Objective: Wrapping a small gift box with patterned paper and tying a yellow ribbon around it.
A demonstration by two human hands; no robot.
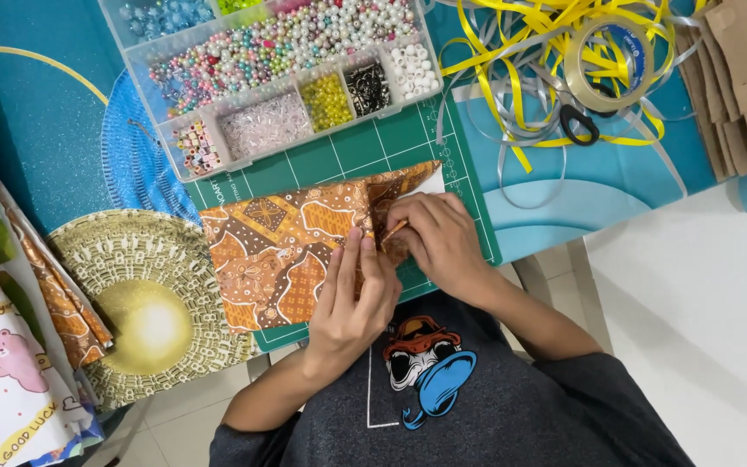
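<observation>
Left hand (352, 298) flat, fingers pressing batik paper (287, 251); right hand (438, 238) curled, grip pinching paper fold on green mat (365, 151).

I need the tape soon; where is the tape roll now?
In the head view, the tape roll lies at upper right, on the yellow ribbons, above the black scissors handle.
</observation>
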